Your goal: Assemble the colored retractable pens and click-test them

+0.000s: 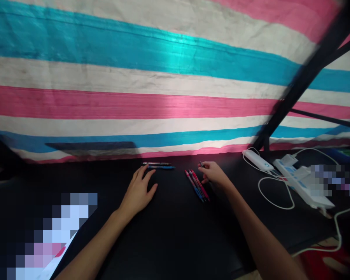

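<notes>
My left hand (139,189) lies flat on the black table (175,233), fingers spread, fingertips just short of two pens (159,165) lying side by side near the far edge. My right hand (213,175) is curled with its fingers pinched on a small dark pen (201,165) held at the fingertips. A bunch of several red and blue pens (197,185) lies on the table just left of that hand.
A pink, white and blue striped sheet (151,85) hangs behind the table. A black metal brace (303,74) slants up at the right. A white power bank (257,160), a white power strip (301,181) and white cables (275,194) lie at the right.
</notes>
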### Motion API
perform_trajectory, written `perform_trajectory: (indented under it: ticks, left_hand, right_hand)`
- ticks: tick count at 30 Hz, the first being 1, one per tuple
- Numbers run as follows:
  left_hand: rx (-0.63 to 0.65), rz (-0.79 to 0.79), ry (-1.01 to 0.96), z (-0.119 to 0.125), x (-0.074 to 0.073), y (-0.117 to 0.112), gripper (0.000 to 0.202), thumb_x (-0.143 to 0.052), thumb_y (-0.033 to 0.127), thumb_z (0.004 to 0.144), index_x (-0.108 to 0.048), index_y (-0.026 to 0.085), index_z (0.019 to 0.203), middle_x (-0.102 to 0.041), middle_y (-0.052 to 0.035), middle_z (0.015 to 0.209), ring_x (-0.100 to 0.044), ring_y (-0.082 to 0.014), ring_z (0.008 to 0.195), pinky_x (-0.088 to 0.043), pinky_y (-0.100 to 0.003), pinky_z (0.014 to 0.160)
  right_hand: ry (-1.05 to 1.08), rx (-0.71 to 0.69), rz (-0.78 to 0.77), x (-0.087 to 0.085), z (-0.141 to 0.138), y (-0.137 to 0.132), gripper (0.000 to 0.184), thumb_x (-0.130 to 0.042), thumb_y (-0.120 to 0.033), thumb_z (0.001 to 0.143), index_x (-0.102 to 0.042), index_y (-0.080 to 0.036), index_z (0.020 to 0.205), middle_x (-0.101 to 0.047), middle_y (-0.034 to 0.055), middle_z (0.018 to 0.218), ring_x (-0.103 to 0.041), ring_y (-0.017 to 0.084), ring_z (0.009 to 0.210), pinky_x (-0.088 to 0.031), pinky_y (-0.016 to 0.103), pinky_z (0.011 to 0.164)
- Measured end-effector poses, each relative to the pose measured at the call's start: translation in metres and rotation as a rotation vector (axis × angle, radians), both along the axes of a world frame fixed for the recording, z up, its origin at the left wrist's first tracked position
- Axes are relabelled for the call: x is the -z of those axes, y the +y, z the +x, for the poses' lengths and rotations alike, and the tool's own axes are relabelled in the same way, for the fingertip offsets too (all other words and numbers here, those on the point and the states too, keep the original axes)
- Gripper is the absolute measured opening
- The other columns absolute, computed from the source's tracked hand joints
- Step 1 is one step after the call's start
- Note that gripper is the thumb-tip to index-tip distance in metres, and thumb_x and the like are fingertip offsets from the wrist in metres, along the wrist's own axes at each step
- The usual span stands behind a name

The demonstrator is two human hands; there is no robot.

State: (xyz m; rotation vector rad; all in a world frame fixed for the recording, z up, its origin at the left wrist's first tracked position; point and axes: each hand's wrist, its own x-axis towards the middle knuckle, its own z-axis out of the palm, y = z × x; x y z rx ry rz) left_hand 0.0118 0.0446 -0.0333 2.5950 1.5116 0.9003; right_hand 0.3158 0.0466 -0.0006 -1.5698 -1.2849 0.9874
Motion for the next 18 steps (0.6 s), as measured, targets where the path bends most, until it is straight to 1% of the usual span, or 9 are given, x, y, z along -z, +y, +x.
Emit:
perform_trajectory:
  ticks: [2, 4, 7, 9, 12, 14, 16, 18]
  left_hand:
    - [-0.025, 0.003, 0.049, 0.001, 0.002, 0.005, 0.047, -0.049, 0.037, 0.087, -0.048, 0.017, 0.13, -0.038, -0.0131, 0.145, -0.029, -0.0315, 0.135, -0.032, -0.048, 0.108]
    - [-0.039, -0.019, 0.1, 0.002, 0.004, 0.007, 0.05, -0.046, 0.039, 0.089, -0.044, 0.018, 0.134, -0.036, -0.0118, 0.148, -0.026, -0.0316, 0.138, -0.032, -0.049, 0.108]
    - [-0.065, -0.06, 0.152, 0.004, 0.005, 0.005, 0.05, -0.04, 0.041, 0.092, -0.04, 0.023, 0.139, -0.031, -0.0098, 0.151, -0.023, -0.0316, 0.139, -0.03, -0.053, 0.106]
    - [-0.086, -0.076, 0.17, 0.005, 0.004, 0.004, 0.05, -0.038, 0.042, 0.092, -0.04, 0.024, 0.139, -0.033, -0.0099, 0.15, -0.022, -0.0322, 0.139, -0.028, -0.057, 0.104]
    - [-0.107, -0.089, 0.188, 0.006, 0.001, 0.001, 0.047, -0.037, 0.043, 0.092, -0.044, 0.023, 0.135, -0.041, -0.0125, 0.145, -0.027, -0.0327, 0.136, -0.029, -0.059, 0.101]
    - [-0.112, -0.091, 0.191, 0.007, -0.001, 0.0, 0.046, -0.037, 0.042, 0.092, -0.048, 0.021, 0.131, -0.045, -0.0139, 0.141, -0.032, -0.0326, 0.133, -0.031, -0.058, 0.099]
    - [-0.119, -0.081, 0.187, 0.009, -0.003, -0.001, 0.044, -0.038, 0.041, 0.092, -0.049, 0.021, 0.129, -0.045, -0.0143, 0.141, -0.034, -0.0326, 0.131, -0.031, -0.057, 0.098]
    - [-0.123, -0.064, 0.183, 0.011, -0.003, 0.0, 0.044, -0.039, 0.039, 0.091, -0.049, 0.021, 0.13, -0.041, -0.014, 0.144, -0.031, -0.0331, 0.133, -0.03, -0.057, 0.099]
  right_hand:
    - [-0.063, -0.003, -0.018, 0.01, 0.003, 0.002, 0.015, -0.069, -0.019, 0.065, -0.066, -0.013, 0.078, -0.048, -0.0038, 0.052, -0.05, 0.011, 0.04, -0.048, 0.025, 0.032]
    - [-0.125, -0.007, -0.025, 0.015, 0.005, 0.003, 0.017, -0.073, -0.019, 0.062, -0.067, -0.013, 0.076, -0.049, -0.0039, 0.051, -0.051, 0.011, 0.037, -0.045, 0.023, 0.029]
    - [-0.218, 0.012, -0.004, 0.017, 0.004, 0.003, 0.024, -0.074, -0.023, 0.063, -0.068, -0.015, 0.085, -0.051, -0.0037, 0.055, -0.05, 0.009, 0.036, -0.041, 0.021, 0.029]
    - [-0.288, 0.023, 0.011, 0.015, 0.004, 0.003, 0.027, -0.072, -0.026, 0.066, -0.068, -0.015, 0.09, -0.052, -0.0026, 0.058, -0.051, 0.01, 0.037, -0.04, 0.021, 0.03]
    - [-0.404, 0.022, 0.038, 0.012, 0.004, 0.003, 0.025, -0.07, -0.029, 0.069, -0.069, -0.015, 0.089, -0.055, -0.0001, 0.062, -0.053, 0.012, 0.044, -0.04, 0.023, 0.038]
    - [-0.481, 0.02, 0.064, 0.009, 0.004, 0.004, 0.02, -0.069, -0.027, 0.068, -0.07, -0.015, 0.085, -0.056, 0.0006, 0.061, -0.054, 0.013, 0.051, -0.041, 0.024, 0.046]
    - [-0.547, 0.014, 0.079, 0.008, 0.004, 0.004, 0.017, -0.069, -0.023, 0.067, -0.071, -0.016, 0.082, -0.057, 0.0008, 0.06, -0.054, 0.014, 0.056, -0.039, 0.025, 0.052]
    - [-0.59, -0.001, 0.082, 0.008, 0.003, 0.004, 0.017, -0.068, -0.022, 0.067, -0.072, -0.017, 0.083, -0.059, 0.0012, 0.061, -0.054, 0.015, 0.059, -0.038, 0.026, 0.055]
